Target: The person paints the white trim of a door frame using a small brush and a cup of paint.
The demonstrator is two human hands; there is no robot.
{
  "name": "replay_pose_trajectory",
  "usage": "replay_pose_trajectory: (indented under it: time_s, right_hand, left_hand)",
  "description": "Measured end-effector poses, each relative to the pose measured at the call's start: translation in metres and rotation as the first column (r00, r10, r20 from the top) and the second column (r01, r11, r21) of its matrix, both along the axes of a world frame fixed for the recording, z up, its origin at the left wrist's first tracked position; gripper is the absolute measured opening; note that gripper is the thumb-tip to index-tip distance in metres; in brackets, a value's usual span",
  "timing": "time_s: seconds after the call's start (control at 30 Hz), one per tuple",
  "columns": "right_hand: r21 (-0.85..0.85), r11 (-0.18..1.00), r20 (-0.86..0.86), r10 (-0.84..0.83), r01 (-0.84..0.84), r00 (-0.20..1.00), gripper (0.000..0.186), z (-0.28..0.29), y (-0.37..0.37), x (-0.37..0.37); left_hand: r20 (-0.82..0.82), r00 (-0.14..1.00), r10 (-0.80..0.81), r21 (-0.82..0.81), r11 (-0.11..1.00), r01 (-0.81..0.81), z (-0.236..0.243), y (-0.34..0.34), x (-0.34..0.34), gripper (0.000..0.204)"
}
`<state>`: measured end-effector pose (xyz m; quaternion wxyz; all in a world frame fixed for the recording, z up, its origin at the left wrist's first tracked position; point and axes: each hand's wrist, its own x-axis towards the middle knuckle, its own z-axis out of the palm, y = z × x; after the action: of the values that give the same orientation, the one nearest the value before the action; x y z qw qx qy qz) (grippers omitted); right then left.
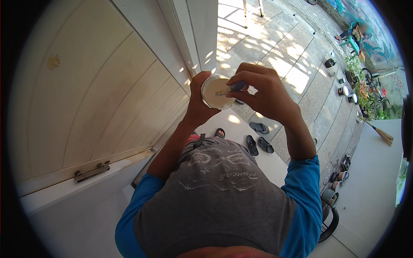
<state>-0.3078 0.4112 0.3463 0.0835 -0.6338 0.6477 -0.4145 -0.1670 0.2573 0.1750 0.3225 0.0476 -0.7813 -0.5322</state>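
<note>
My left hand (197, 101) is wrapped around a clear cup (205, 88) and holds it upright in front of my chest. Cream-coloured liquid (217, 100), which looks like paint, fills much of the cup. Over the rim, my right hand (262, 88) pinches a small brush (239, 86) by its dark handle. The brush's tip reaches into the cup at the liquid, and its exact shape is hard to make out. Close on the left stands a cream panelled door (107, 86) with a tan patch (53, 61) on it.
A metal door bolt (91, 173) sticks out at the lower left. Dark sandals (259, 127) lie on the floor ahead. Along the right are paint buckets (343, 91), potted plants (355, 69), a broom (383, 135) and several pots (330, 196). A person (357, 32) sits far off.
</note>
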Motion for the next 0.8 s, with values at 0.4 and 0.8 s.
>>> replay_pose_trajectory:
  time_s: [0.4, 0.8]
  right_hand:
    - [0.038, 0.999, -0.299, -0.025, 0.038, 0.954, 0.015, -0.015, -0.013, -0.003]
    - [0.034, 0.996, -0.241, -0.072, 0.082, 0.968, 0.018, -0.021, -0.006, -0.012]
  left_hand:
    - [0.082, 0.993, 0.083, -0.077, 0.994, -0.077, 0.014, 0.007, -0.003, 0.106]
    - [0.047, 0.994, 0.097, -0.049, 0.994, -0.095, 0.013, 0.010, -0.011, 0.102]
